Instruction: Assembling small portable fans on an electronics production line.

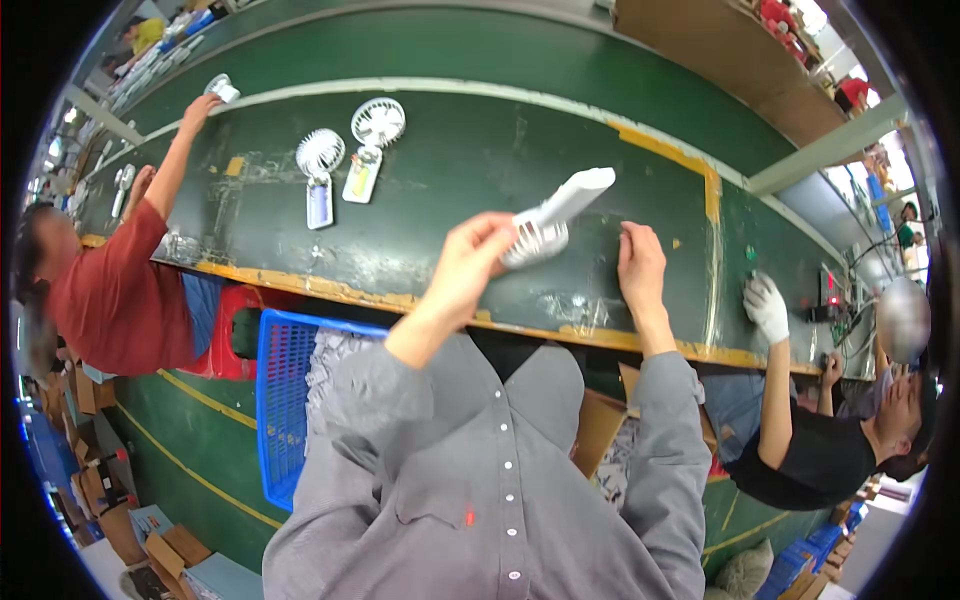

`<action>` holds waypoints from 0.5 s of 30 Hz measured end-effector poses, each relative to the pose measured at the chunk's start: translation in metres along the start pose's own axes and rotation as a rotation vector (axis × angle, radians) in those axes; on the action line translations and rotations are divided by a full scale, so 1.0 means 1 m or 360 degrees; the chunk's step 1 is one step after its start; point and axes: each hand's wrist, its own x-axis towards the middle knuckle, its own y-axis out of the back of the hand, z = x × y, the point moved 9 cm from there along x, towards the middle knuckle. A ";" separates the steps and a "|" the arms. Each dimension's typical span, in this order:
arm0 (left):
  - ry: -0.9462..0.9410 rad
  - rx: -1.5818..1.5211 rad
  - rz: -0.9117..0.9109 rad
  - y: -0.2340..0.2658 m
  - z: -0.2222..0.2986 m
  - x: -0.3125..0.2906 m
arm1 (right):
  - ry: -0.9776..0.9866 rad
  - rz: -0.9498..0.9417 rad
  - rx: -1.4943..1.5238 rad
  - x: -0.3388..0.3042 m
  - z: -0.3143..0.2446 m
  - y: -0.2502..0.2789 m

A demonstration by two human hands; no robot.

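My left hand (468,262) is closed on the head end of a white handheld fan (562,212), holding it over the dark green bench. The fan's handle slants up and to the right, and its slotted round head is partly hidden by my fingers. To the right, my right hand (642,268) is low over the bench near its front edge, apart from the fan. Its fingers are curled in; whether anything small is inside them is hidden. Two more white fans, one with a blue-grey handle front (320,160) and one with a yellowish part (375,140), lie farther left.
A blue plastic basket (282,400) of grey-white pieces stands below the bench edge at my left. A person in a red shirt (115,290) reaches across the bench on the left. At the right sits a person in black, a white-gloved hand (766,308) on the bench.
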 end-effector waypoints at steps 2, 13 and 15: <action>0.0114 -0.0113 -0.0044 -0.009 -0.014 -0.010 | 0.0027 0.0241 0.0042 0.036 0.014 0.013; -0.1187 0.1623 0.0196 -0.024 0.049 -0.035 | -0.0626 -0.0748 0.1751 0.055 -0.078 0.019; -0.1319 0.1792 0.0138 -0.038 0.057 -0.042 | -0.0376 -0.1017 0.0993 0.034 -0.103 0.020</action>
